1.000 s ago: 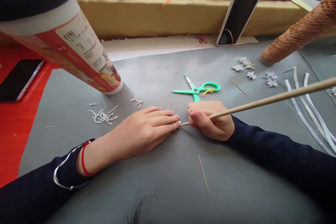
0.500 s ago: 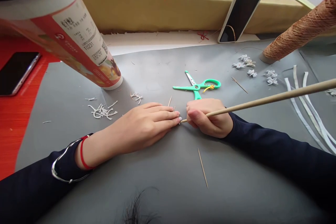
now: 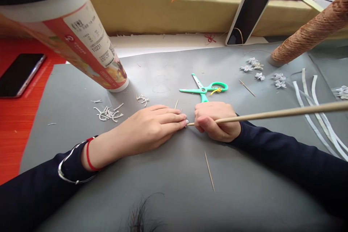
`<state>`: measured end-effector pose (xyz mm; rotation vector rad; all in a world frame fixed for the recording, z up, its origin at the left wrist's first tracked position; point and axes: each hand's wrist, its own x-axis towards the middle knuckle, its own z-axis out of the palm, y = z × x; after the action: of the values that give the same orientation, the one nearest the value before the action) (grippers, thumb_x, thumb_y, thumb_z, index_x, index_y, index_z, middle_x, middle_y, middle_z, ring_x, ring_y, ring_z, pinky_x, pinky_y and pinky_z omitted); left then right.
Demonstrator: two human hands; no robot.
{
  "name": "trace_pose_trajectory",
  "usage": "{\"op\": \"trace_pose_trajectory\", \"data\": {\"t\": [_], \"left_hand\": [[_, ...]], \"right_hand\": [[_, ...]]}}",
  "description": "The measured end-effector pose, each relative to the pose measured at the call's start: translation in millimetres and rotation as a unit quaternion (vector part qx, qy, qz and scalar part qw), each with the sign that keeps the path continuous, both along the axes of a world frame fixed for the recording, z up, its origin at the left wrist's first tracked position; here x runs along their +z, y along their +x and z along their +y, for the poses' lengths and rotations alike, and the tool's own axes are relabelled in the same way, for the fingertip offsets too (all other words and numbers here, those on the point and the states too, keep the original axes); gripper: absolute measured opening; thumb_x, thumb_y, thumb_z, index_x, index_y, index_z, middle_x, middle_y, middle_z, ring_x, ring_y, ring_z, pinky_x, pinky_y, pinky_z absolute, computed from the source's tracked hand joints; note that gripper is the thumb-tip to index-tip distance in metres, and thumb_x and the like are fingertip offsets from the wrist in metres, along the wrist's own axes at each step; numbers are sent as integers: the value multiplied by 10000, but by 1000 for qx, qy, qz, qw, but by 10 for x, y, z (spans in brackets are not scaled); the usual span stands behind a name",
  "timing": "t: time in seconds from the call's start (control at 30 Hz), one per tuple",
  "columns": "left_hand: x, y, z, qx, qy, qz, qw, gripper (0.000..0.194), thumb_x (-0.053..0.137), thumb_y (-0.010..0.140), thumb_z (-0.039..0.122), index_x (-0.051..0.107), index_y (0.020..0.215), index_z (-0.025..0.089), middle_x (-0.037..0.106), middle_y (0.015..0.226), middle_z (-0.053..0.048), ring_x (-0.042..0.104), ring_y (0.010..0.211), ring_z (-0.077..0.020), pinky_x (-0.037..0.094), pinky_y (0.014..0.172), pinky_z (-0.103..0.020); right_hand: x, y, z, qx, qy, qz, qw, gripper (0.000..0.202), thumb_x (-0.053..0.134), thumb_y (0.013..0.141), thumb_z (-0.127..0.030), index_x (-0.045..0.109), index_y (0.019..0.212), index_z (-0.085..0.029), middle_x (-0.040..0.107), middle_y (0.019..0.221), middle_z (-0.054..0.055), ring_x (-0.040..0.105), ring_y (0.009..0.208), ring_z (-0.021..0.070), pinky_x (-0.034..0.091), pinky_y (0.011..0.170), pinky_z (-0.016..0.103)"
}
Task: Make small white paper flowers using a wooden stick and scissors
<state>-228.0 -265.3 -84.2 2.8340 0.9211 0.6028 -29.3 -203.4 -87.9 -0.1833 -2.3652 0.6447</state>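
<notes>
My left hand (image 3: 148,128) lies low on the mat, fingers together, their tips holding down a small white cord piece (image 3: 186,121). Most of that piece is hidden, as is the thumb. Wrapped round a long wooden stick (image 3: 272,115), my right hand (image 3: 216,120) is closed close to its thin end. The stick's tip touches or almost touches the white piece. Behind my right hand lie green scissors (image 3: 202,90) with blades apart. A toothpick (image 3: 209,171) rests nearer me, and another pointed stick (image 3: 176,104) shows just beyond my left fingers.
A tall paper cup (image 3: 92,50) stands at left, beside a phone (image 3: 21,74). White cord scraps (image 3: 108,113) lie near my left hand. At right are small white cord flowers (image 3: 255,64), white strips (image 3: 312,105) and a brown cord-wrapped roll (image 3: 310,32).
The view has shifted slightly. Both hands keep their places on the mat, and the stick's far end has dropped a little lower.
</notes>
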Motion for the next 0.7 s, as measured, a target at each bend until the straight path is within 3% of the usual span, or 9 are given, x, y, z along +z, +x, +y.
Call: {"op": "trace_pose_trajectory", "data": {"t": [0.1, 0.37, 0.57, 0.7], "left_hand": [[3, 0, -1, 0, 1, 5, 1000, 295, 412, 853, 137, 542, 1114, 182, 612, 1118, -58, 519, 1097, -178, 419, 953, -352], [6, 0, -8, 6, -3, -3, 1000, 297, 413, 853, 132, 548, 1112, 187, 622, 1103, -54, 518, 1102, -180, 426, 949, -354], [-1, -3, -9, 7, -1, -2, 1000, 296, 402, 857, 133, 552, 1106, 188, 618, 1110, -54, 522, 1099, -179, 423, 954, -358], [-6, 0, -7, 4, 9, -4, 1000, 290, 409, 853, 127, 550, 1101, 177, 621, 1104, -54, 526, 1091, -177, 428, 950, -352]], "right_hand": [[-19, 0, 1, 5, 11, 35, 999, 392, 271, 908, -235, 376, 535, -183, 396, 449, -26, 337, 421, 79, 322, 465, 228], [2, 10, -8, -14, -67, 30, 997, 429, 260, 910, -261, 377, 504, -185, 396, 441, -19, 387, 444, 85, 343, 471, 224], [0, -1, -6, 3, -47, 9, 999, 402, 277, 902, -223, 395, 520, -178, 427, 456, -18, 354, 444, 80, 336, 485, 224], [9, -7, 5, -6, -33, -42, 999, 385, 272, 905, -226, 442, 565, -168, 468, 499, -8, 418, 490, 80, 348, 505, 216]]}}
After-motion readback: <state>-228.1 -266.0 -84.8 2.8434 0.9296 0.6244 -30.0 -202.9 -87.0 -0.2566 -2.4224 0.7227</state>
